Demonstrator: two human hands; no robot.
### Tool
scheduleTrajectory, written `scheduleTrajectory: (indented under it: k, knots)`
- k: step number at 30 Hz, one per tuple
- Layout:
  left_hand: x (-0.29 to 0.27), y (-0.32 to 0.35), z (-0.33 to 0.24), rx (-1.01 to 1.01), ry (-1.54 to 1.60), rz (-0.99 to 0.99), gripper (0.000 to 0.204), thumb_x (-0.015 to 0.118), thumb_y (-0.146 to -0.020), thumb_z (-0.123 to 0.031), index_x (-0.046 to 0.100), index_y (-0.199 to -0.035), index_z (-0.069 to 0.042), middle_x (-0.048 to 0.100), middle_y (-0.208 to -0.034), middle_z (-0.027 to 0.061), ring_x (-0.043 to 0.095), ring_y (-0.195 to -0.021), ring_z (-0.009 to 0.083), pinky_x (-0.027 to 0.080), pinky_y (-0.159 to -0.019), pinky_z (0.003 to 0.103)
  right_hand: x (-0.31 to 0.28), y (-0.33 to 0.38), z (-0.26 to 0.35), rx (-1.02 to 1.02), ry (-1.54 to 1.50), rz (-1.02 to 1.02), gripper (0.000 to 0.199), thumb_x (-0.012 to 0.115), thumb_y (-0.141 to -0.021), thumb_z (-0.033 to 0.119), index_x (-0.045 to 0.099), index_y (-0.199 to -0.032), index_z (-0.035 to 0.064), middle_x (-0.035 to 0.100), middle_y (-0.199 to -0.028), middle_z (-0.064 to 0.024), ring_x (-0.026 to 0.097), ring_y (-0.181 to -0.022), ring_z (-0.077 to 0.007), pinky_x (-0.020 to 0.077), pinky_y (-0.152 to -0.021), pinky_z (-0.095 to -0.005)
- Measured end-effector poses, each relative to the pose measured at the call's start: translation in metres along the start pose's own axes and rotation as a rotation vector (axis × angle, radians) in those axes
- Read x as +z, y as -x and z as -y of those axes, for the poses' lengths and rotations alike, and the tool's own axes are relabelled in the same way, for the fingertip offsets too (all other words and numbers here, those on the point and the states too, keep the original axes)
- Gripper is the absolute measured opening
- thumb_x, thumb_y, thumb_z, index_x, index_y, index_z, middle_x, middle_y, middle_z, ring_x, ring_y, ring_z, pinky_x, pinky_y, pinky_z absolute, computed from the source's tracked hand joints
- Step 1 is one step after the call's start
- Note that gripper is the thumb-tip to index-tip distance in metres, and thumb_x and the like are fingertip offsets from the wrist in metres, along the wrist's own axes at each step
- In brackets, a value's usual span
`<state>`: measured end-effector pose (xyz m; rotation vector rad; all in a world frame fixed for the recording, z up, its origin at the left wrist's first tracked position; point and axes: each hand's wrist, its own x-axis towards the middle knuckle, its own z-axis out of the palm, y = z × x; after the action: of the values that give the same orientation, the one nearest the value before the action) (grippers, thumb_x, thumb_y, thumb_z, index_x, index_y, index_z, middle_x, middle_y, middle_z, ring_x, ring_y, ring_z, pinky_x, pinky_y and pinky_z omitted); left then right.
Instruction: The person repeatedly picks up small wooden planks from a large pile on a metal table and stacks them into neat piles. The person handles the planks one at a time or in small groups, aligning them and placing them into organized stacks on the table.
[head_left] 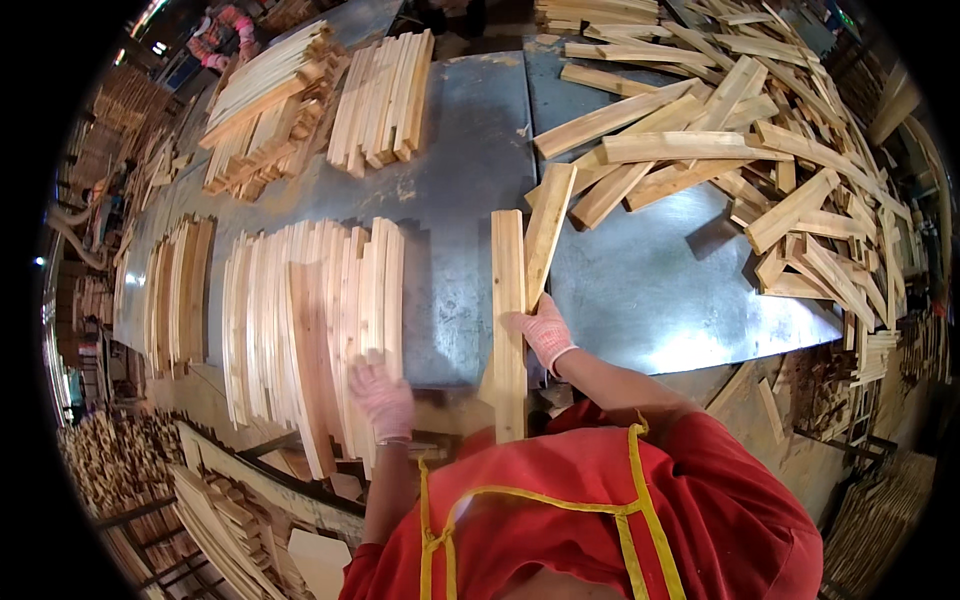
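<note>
right hand (546, 330): it wears a pink knit glove and closes around two long wood slats (512, 300), which lie on the grey metal table (650, 290) near its front edge, one straight, one leaning right.
left hand (382, 395): gloved too, it lies flat with open fingers on the near end of the sorted row (315, 320); it grips nothing.
done: i judge that much is sorted; slats stand side by side in the row, and more stacks (300, 100) lie at the far left.
left: a big loose pile (760, 160) on the right is not yet ordered.
packages, labels, signs: i see none here, only bare wood and metal.
</note>
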<state>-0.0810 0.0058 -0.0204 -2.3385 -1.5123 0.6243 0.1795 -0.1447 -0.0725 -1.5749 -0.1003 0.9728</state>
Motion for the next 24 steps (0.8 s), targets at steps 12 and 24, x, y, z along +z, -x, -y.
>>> scheduleTrajectory:
  k: [12, 24]
  knots:
    - [-0.11, -0.017, -0.118, 0.093, 0.622, 0.3, 0.114, 0.082, -0.08, -0.044, 0.014, -0.163, -0.006, 0.057, -0.137, 0.0272, 0.062, -0.124, 0.0436, 0.053, -0.102, 0.046, 0.016, -0.028, 0.038, 0.208, 0.054, 0.668, 0.048, 0.079, -0.091, 0.031, 0.063, -0.125, 0.0011, 0.067, -0.12, -0.0115, 0.063, -0.102, -0.0168, 0.0535, -0.086, -0.0365]
    - [-0.008, -0.034, -0.049, 0.135, 0.157, -0.454, 0.058, 0.06, -0.099, -0.03, 0.047, -0.151, -0.006, 0.062, -0.138, 0.0162, 0.063, -0.121, 0.0296, 0.05, -0.102, 0.04, -0.342, -0.16, 0.186, -0.308, -0.758, -0.701, 0.071, 0.077, -0.092, 0.038, 0.047, -0.148, 0.0057, 0.058, -0.14, -0.0133, 0.056, -0.123, -0.0281, 0.044, -0.111, -0.0464]
